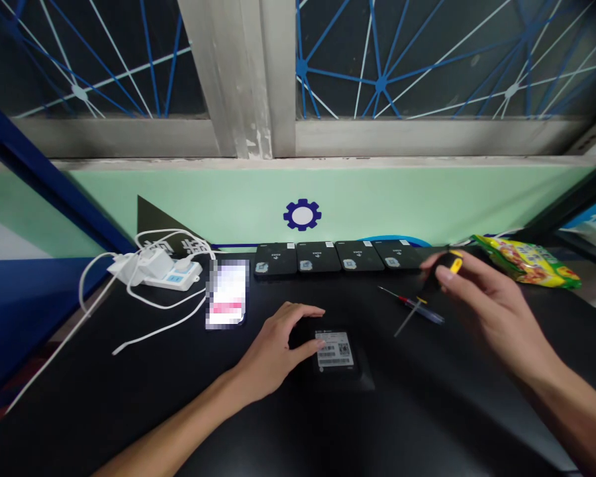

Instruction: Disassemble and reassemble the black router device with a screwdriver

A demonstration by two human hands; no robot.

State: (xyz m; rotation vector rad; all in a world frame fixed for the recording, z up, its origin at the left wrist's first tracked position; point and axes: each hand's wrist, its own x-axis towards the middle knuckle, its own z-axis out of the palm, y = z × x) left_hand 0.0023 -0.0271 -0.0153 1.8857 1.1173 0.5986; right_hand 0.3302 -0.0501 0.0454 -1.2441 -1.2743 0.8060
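My left hand (282,341) is at the left side of a flat black device (336,351) with a white printed label. Its thumb reaches the label's edge and its fingers arch apart behind it, not closed around the device. A clear film or sleeve seems to stick out at the device's right. My right hand (481,301), raised at the right, grips the black-and-yellow handle of a screwdriver (411,317), its metal shaft slanting down to the left. Behind that shaft lies a second screwdriver (430,313) with a red and clear handle.
Several flat black devices (318,257) stand in a row along the wall. A phone (227,295) with a lit screen lies left of them. Beside it are a white power strip (171,275) and loose white cables. A yellow-green snack bag (529,262) lies back right.
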